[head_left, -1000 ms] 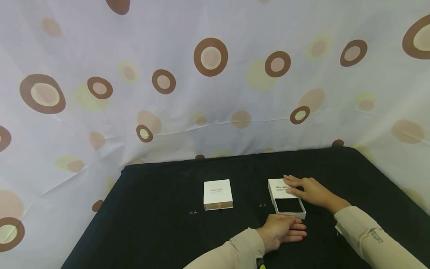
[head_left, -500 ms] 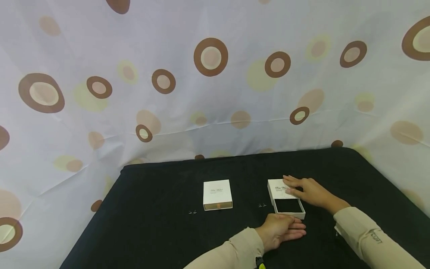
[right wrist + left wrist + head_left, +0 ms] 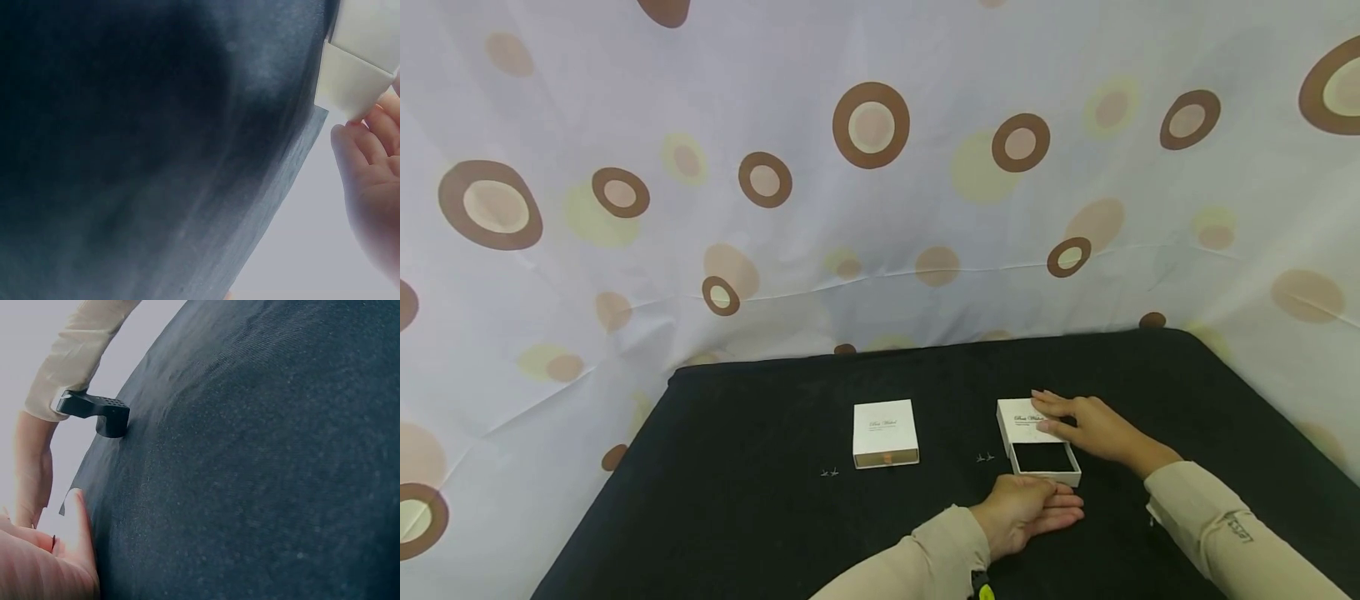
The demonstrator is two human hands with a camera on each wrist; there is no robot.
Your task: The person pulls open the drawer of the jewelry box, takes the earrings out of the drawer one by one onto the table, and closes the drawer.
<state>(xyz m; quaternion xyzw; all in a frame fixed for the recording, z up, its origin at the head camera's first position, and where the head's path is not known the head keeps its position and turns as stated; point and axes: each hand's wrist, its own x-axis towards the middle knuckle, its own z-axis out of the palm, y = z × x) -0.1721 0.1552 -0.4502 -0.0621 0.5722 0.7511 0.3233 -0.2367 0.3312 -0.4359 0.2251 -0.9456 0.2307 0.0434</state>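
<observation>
A white slide-out gift box lies on the right side of the table, its lettered sleeve (image 3: 1022, 427) behind and its black-lined drawer (image 3: 1043, 458) partly out toward the front. On top of the sleeve rests my right hand (image 3: 1093, 427), fingers extended. At the drawer's front edge my left hand (image 3: 1018, 510) holds the drawer with thumb and forefinger, other fingers extended palm up; the pinch itself is mostly hidden. The right wrist view has the drawer (image 3: 350, 81) with left-hand fingers (image 3: 356, 140) against it. In the left wrist view the left hand (image 3: 50, 562) is partly cut off.
A similar white box (image 3: 886, 429), fully slid together, stands to the left. Tiny silvery pieces lie in two pairs on the black tablecloth (image 3: 737, 500): one pair (image 3: 985, 457) between the boxes, another pair (image 3: 829, 472) farther left. A patterned curtain (image 3: 880, 217) hangs behind.
The hands and the partly pulled-out box hold nearly the same pose. Only a slight shift of the whole head view shows.
</observation>
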